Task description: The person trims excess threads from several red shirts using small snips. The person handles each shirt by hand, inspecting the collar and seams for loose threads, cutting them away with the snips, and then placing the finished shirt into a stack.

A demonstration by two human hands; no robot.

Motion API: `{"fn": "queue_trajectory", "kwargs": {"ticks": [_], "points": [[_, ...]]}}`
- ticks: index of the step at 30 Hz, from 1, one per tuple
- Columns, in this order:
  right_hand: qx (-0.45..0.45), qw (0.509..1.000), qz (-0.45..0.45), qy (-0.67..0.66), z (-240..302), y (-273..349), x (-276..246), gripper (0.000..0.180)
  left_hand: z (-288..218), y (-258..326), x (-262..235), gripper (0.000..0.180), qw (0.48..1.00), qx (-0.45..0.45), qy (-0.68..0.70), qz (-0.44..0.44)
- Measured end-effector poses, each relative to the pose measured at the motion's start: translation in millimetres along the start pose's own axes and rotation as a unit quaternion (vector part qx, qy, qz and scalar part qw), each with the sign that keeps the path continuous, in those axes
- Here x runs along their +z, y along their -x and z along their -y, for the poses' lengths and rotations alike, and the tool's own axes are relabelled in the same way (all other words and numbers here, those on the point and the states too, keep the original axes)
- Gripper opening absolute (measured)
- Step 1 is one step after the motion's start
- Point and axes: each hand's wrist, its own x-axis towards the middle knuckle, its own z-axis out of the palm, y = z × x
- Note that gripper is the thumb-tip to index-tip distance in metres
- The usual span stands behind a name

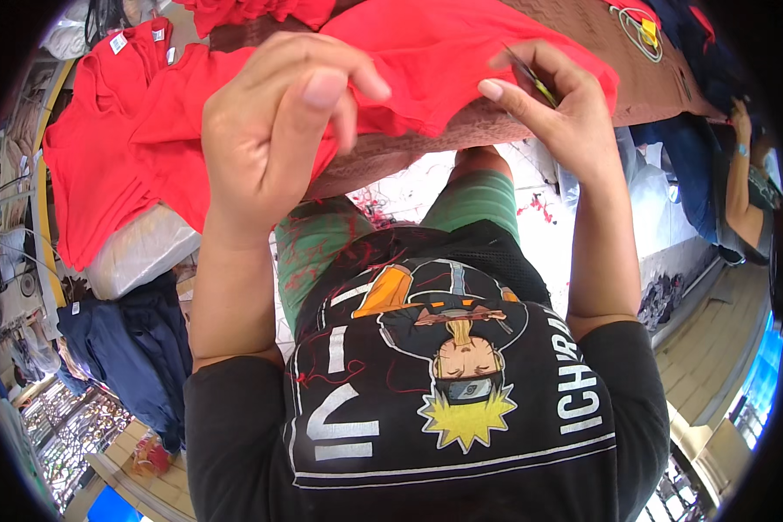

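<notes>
At eleven o'clock the left hand (274, 130) is raised, fingers loosely curled, whether pinching anything I cannot tell; between one and two, the right hand (576, 117) holds small snips (532, 76) in half-bent fingers. Beyond, at twelve, red fabric (461, 56) drapes over the brown-covered table (672, 87).

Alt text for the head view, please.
A person's right hand holds a small pointed tool in front of red cloth on a brown-covered table; the left hand is raised, fingers curled. Red garments lie to the left, with dark blue clothing below them in the picture; another person's arm shows at far right.
</notes>
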Motion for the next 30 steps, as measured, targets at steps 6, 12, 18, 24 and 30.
{"fn": "queue_trajectory", "kwargs": {"ticks": [6, 12, 18, 24, 30], "points": [[0.254, 0.948, 0.131, -0.138, -21.5, 23.3, 30.4, 0.024, 16.9, -1.3, 60.0, 0.018, 0.981, -0.172, -0.062, -0.061], [0.164, 0.949, 0.074, -0.259, -21.8, 22.1, 44.6, 0.016, 19.2, 0.1, 84.6, 0.024, 0.951, -0.303, -0.050, -0.042], [0.132, 0.969, 0.071, -0.194, -12.5, 24.2, 35.7, 0.017, 25.5, 2.7, 89.6, 0.018, 0.954, -0.276, -0.013, -0.121], [0.142, 0.969, 0.064, -0.191, -13.5, 24.9, 33.8, 0.017, 26.9, -1.6, 89.9, 0.017, 0.944, -0.281, 0.083, -0.153], [0.089, 0.982, 0.052, -0.159, -12.9, 25.4, 36.3, 0.016, 22.3, -5.8, 91.4, 0.019, 0.967, -0.232, -0.020, -0.102]]}}
